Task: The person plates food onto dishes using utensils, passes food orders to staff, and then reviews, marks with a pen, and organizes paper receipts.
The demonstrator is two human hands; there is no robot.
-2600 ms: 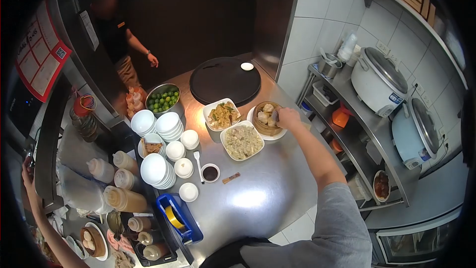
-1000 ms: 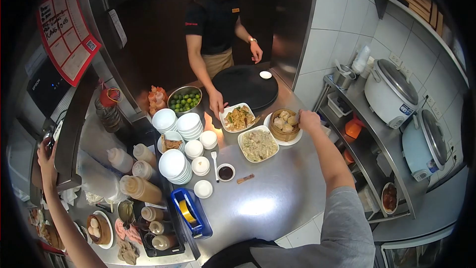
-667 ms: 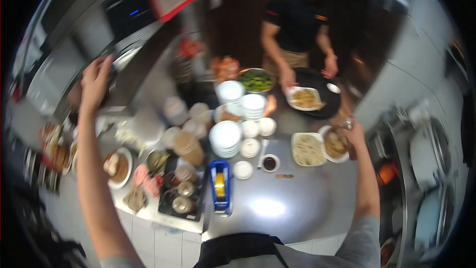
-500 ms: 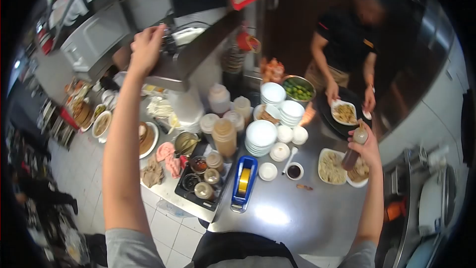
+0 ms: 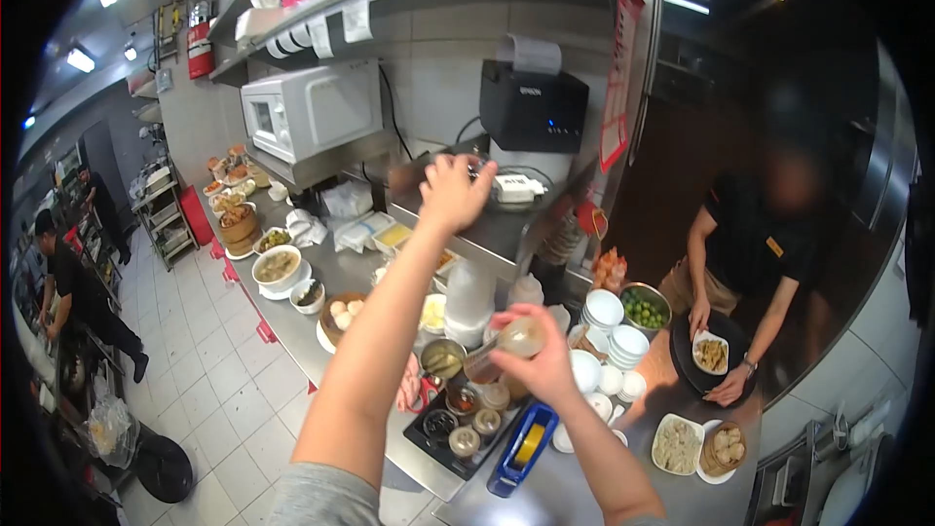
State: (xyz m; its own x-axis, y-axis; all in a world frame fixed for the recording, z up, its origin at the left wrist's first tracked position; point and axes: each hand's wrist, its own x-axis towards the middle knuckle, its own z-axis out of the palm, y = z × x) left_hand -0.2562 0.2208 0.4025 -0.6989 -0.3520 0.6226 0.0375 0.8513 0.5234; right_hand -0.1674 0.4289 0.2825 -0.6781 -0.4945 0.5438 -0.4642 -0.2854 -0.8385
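My left hand (image 5: 456, 195) is raised to the metal shelf (image 5: 467, 244), its fingers curled at a small dark shiny object that they mostly hide. A white box-like item (image 5: 516, 188) lies just right of these fingers. In my right hand (image 5: 541, 356) is a translucent squeeze bottle (image 5: 482, 366) with brownish contents, held tilted above the counter. Beneath it are small jars (image 5: 465, 441) on a black tray (image 5: 433, 433). A blue tape dispenser (image 5: 508, 477) with yellow tape sits beside the tray.
Across the counter, a co-worker holds a white bowl of food (image 5: 711, 354) over a black tray (image 5: 682, 356). Stacked white bowls (image 5: 604, 309), a dumpling steamer (image 5: 726, 446) and a dish of pale food (image 5: 676, 445) stand right. A receipt printer (image 5: 534, 107) and microwave (image 5: 312, 109) are above.
The view has swung left and up. My right hand has carried the squeeze bottle from beside the food dishes to above the jars. My left hand remains at the shelf.
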